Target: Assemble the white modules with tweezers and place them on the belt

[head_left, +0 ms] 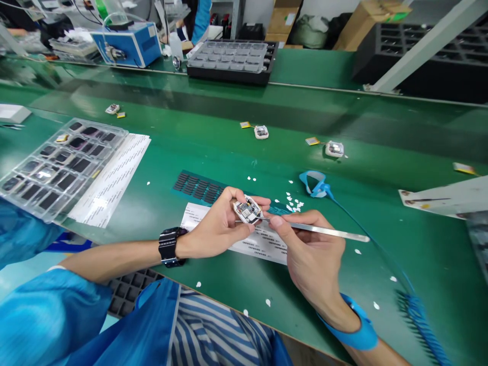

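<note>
My left hand point(219, 223) is closed around the edges of a small white-cased circuit board assembly point(247, 209), its electronics facing up. Between the thumb and fingers of my right hand point(314, 254) is a pair of metal tweezers point(328, 231), slanting left so that the tip touches or nearly touches the board's lower right edge. Whether the tip grips anything is too small to tell. Beneath both hands lies a white printed sticker sheet point(263, 246), partly covered. A sheet of black adhesive pieces point(200, 188) sits just behind my left hand.
Small white paper bits point(293, 203) are scattered about. Behind lie a blue wrist strap point(315, 184) and white-cased units with batteries point(335, 149). A clear compartment tray point(64, 162) stands left, a black tray point(232, 61) at the back. Another person's blue sleeve point(201, 20) shows beyond.
</note>
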Demonstrator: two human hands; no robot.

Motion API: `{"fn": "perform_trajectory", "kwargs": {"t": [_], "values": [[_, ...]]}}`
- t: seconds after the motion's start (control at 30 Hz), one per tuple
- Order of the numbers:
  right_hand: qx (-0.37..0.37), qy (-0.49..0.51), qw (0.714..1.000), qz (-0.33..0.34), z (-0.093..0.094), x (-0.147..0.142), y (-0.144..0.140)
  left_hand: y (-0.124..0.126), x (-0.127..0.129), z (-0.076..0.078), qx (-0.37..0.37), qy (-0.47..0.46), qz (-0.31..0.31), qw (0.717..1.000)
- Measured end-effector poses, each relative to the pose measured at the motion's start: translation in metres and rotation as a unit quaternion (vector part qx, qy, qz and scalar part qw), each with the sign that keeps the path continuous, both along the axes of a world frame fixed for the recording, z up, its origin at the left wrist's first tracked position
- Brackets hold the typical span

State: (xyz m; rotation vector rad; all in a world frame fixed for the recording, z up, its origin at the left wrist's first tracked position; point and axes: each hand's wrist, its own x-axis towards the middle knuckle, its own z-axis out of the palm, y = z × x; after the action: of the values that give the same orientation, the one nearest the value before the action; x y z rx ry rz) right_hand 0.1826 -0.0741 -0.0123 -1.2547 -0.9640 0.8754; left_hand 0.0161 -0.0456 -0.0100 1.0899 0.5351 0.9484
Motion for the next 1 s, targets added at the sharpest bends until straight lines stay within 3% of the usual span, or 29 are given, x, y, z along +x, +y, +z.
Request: {"fn": "perform_trajectory", "kwargs": {"t": [0.3,0.8,1.0], "values": [[0.011,-0.062,0.998,0.0,0.0076,-0.0023,-0.0011,-0.0004,-0.0002,0.0009,0.004,-0.001,0.003,1.0],[0.024,-0.061,0.998,0.022,0.009,-0.0019,-0.0004,-0.0006,-0.0004,0.0022,0.007,0.001,0.006,1.0],[0.024,-0.069,0.996,0.046,0.0069,-0.0021,-0.0008,-0.0009,0.0004,0.0066,-0.015,0.03,0.048,0.998]]}}
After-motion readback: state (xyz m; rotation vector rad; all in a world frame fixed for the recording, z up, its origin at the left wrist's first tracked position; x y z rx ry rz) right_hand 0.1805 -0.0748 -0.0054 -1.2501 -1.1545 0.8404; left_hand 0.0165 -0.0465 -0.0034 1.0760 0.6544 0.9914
